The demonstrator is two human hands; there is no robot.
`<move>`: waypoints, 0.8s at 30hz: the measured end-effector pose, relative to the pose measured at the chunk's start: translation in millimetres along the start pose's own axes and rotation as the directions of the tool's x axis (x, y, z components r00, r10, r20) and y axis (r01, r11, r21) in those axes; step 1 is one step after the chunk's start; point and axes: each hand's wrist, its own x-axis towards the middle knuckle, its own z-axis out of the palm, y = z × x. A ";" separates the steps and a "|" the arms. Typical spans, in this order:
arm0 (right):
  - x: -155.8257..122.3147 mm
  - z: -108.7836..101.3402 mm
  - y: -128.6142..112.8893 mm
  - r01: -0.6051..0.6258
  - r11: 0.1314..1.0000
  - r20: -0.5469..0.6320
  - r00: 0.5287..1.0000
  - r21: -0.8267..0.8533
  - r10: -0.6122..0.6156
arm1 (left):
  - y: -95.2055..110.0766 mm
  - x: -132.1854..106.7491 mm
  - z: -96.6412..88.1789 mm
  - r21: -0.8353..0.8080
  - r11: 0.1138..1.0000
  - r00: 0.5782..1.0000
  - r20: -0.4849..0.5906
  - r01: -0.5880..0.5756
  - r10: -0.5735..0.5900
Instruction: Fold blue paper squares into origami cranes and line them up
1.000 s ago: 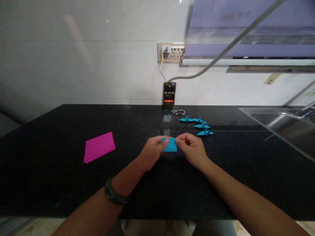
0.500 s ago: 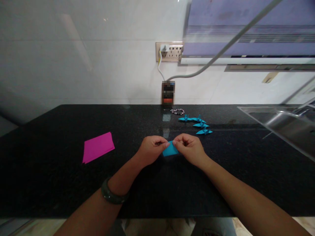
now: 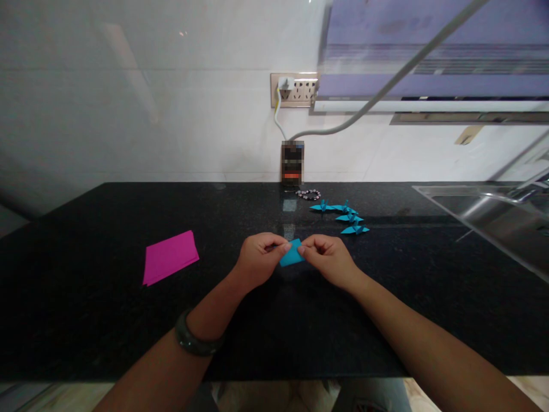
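A small folded sheet of blue origami paper [image 3: 292, 255] is held between my two hands, just above or on the dark countertop [image 3: 274, 320]. My left hand [image 3: 262, 258] pinches its left side between thumb and fingers. On the other side, my right hand [image 3: 327, 258] grips the paper's right edge, thumb on top. Several blue paper cranes [image 3: 355, 229] stand in a loose group beyond my right hand. Off to the left lies a stack of magenta paper [image 3: 170, 257], apart from both hands.
A beaded bracelet [image 3: 309, 194] lies near the wall, beside a pixelated upright device [image 3: 293, 163] with cables. A steel sink [image 3: 506, 214] is set into the counter at the right. The wall socket [image 3: 294, 90] holds a white plug.
The blue paper has shifted slightly left and turned, with one corner now pointing up between my hands. My left hand has moved a little left; both hands still hold the paper.
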 end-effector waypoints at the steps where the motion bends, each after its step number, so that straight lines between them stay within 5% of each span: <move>1: 0.0 -0.4 0.8 -0.009 1.000 0.004 1.000 -0.010 0.009 | -0.1 0.4 -0.5 -0.009 1.000 0.999 -0.034 0.021 -0.021; 9: 0.0 -3.3 0.6 -0.001 0.999 -0.025 1.000 -0.054 0.000 | -4.3 1.7 0.0 -0.150 0.980 0.987 -0.081 0.127 -0.140; 17: -1.9 -3.4 1.5 0.012 0.999 0.045 0.999 -0.052 -0.010 | -0.3 4.2 -2.2 -0.260 0.935 0.968 0.124 0.242 -0.216; 24: -4.0 -1.1 -1.8 0.018 0.999 0.155 0.988 -0.045 -0.010 | 6.3 0.2 -1.6 -0.039 0.998 0.995 0.090 0.057 -0.053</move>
